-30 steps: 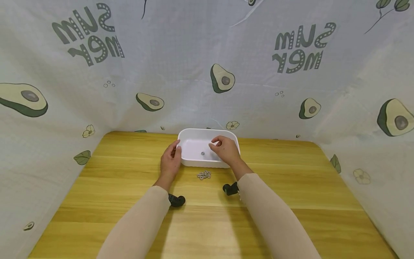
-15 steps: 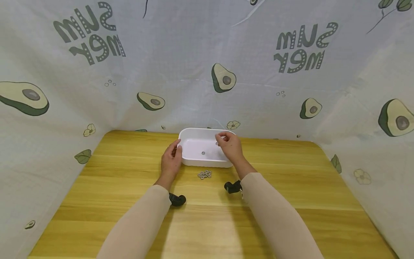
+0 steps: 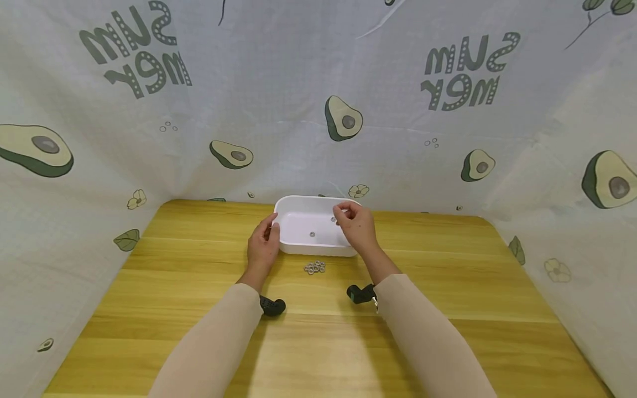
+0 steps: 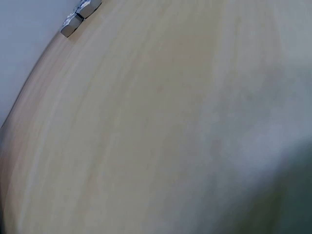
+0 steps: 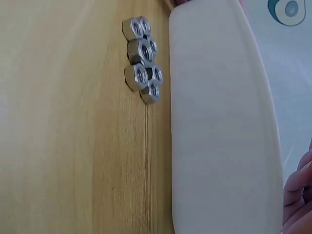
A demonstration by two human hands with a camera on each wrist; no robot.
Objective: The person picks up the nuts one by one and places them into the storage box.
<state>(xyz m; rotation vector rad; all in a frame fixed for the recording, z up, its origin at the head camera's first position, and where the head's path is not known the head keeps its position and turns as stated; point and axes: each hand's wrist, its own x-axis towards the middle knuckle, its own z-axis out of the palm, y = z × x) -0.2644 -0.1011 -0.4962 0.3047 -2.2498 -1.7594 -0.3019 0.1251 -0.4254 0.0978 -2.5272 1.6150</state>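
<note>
A white tray (image 3: 318, 250) stands at the back of the table. My left hand (image 3: 262, 247) holds its left end, fingers and thumb against the wall. Inside the tray sit a metal hex nut (image 3: 312, 234) near the middle and another small nut (image 3: 333, 219) further right. Over the tray's right end is my right hand (image 3: 359, 228), its fingers bent with the tips close to that second nut. Whether anything is between those fingertips is hidden. In front of the tray several hex nuts (image 5: 141, 75) lie in a tight cluster on the table.
The wooden table (image 3: 318, 342) extends toward the person and to both sides. A white cloth (image 3: 293, 83) printed with avocados hangs behind the tray and at the sides. Black wrist devices (image 3: 272, 307) sit below both hands.
My right hand has shifted right and slightly back over the tray, its fingertips drawing closer together. The right-hand nut has come into sight. The left hand and tray have stayed put.
</note>
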